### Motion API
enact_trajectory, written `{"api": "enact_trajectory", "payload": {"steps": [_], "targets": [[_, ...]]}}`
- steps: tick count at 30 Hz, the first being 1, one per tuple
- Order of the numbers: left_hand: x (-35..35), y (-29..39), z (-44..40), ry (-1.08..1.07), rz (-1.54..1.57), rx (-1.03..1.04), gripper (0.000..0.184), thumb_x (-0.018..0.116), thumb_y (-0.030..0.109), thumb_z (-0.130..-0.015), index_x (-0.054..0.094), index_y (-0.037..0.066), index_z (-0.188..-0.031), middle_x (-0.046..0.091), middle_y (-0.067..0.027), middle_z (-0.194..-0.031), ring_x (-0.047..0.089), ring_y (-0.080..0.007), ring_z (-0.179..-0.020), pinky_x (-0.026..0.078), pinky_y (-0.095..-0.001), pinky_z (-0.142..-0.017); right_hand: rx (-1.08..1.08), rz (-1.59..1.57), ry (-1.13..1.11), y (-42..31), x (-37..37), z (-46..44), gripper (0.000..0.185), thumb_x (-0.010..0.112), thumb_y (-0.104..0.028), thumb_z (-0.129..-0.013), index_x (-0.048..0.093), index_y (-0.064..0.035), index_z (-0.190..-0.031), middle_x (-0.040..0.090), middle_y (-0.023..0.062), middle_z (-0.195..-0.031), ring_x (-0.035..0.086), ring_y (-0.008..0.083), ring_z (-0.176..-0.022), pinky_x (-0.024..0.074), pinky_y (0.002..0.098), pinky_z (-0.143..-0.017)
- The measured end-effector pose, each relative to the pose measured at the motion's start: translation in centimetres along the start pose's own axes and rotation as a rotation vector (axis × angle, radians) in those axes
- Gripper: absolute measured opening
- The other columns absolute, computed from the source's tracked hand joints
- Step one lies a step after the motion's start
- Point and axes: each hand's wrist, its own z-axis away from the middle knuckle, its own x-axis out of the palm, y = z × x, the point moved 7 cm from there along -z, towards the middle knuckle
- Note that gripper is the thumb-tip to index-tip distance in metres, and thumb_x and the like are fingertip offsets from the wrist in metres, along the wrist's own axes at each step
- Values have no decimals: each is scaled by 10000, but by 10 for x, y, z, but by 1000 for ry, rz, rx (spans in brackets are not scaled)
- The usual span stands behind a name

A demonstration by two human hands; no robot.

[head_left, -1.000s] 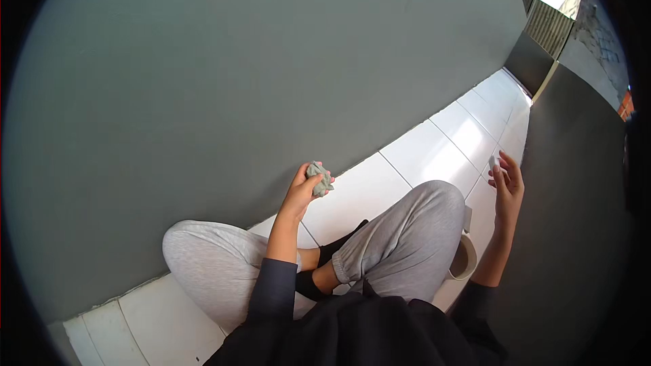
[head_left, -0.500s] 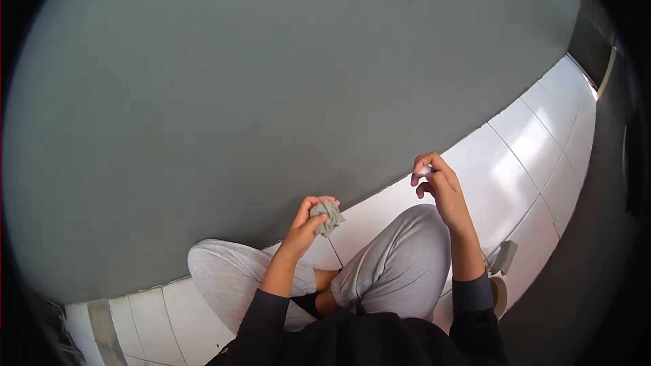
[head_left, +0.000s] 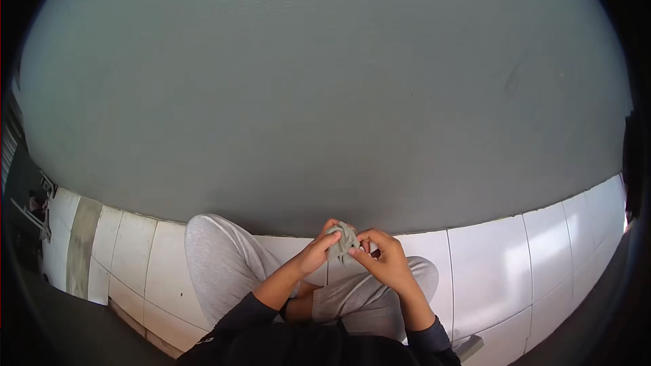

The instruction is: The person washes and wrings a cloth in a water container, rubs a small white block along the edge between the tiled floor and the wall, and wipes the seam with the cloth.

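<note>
A crumpled grey-green cloth (head_left: 343, 240) is bunched up in front of my lap. My left hand (head_left: 316, 252) is closed around its left side, thumb pressed on the front. From the other side my right hand (head_left: 388, 261) meets the cloth, thumb and forefinger pinching its right edge. A small white object (head_left: 373, 247) shows among the curled right fingers; its kind cannot be made out. Part of the cloth is covered by the fingers of both hands.
I sit cross-legged in grey trousers (head_left: 224, 264) on white floor tiles (head_left: 488, 264). Close in front rises a grey wall (head_left: 325, 95). A grey block-like object (head_left: 468, 347) lies by my right forearm. Dark items (head_left: 37, 210) stand at the far left.
My right hand has come down and left from its raised position to the cloth. The left hand with the cloth has shifted slightly right and lower. The view has turned left.
</note>
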Motion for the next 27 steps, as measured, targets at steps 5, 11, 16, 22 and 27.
{"api": "enact_trajectory", "payload": {"steps": [5, 11, 16, 22, 27], "targets": [[0, -22, 0, 104, -472, -96, 319, 474, 278, -939, 349, 66, -1142, 481, -82, -1093, 461, -140, -1036, 407, -316, -830, 231, -128, 225, 54, 18, 44, 152, 634, -148, -823, 551, -32, -771, 501, -21, -656, 442, 34, -592, 346, 193, -483], [-25, 37, 37, -3, -713, 296, 351, 628, 274, -845, 455, 44, -1045, 488, -85, -1063, 509, -217, -978, 421, -338, -832, 275, -58, 296, 39, 60, 35, 220, 577, -184, -887, 541, -14, -752, 507, -3, -644, 451, 56, -580, 352, 205, -474], [-84, 62, 72, -68, -717, 268, 279, 692, 153, -783, 521, 31, -965, 537, -77, -996, 525, -203, -951, 422, -311, -818, 154, 118, 65, -5, 133, -10, 257, 620, -212, -854, 547, -3, -725, 501, 56, -633, 462, 103, -579, 393, 255, -505], [-167, 115, 123, 60, -508, 396, 139, 645, -14, -763, 550, -5, -864, 561, -71, -978, 563, -170, -900, 448, -273, -779, 238, 294, -239, -37, 193, -37, 213, 704, -175, -776, 554, -25, -764, 489, -9, -621, 437, 67, -574, 376, 241, -505], [-183, 132, 120, 103, -654, 333, 109, 648, -13, -753, 627, -22, -859, 602, -76, -906, 594, -168, -853, 467, -264, -735, 173, 549, -90, -50, 184, -46, 131, 677, -96, -757, 605, -25, -840, 513, 30, -619, 471, 109, -540, 412, 270, -504]]}}
